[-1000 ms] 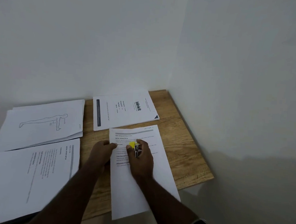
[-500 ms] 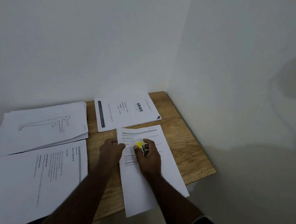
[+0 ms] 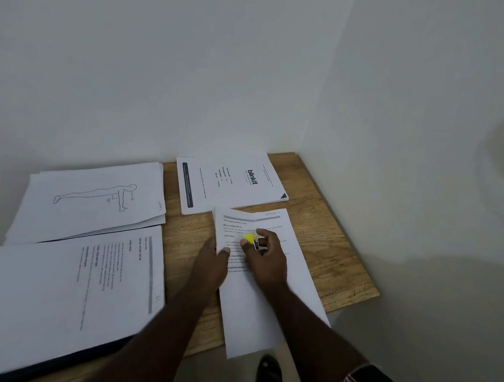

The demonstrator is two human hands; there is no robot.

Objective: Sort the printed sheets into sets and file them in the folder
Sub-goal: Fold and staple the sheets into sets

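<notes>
A light wooden table point(image 3: 327, 248) stands pushed into a corner of plain white walls point(image 3: 164, 67), under soft, dim light.

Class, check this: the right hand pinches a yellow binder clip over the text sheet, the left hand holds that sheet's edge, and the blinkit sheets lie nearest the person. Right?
Not quite. In the head view the blinkit sheets lie farthest, against the wall. The right hand does pinch the yellow binder clip over the text sheet, left hand at its edge.

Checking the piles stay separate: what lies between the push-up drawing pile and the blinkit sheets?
In the head view, only a bare strip of wooden table separates the drawing pile from the blinkit sheets.
</notes>
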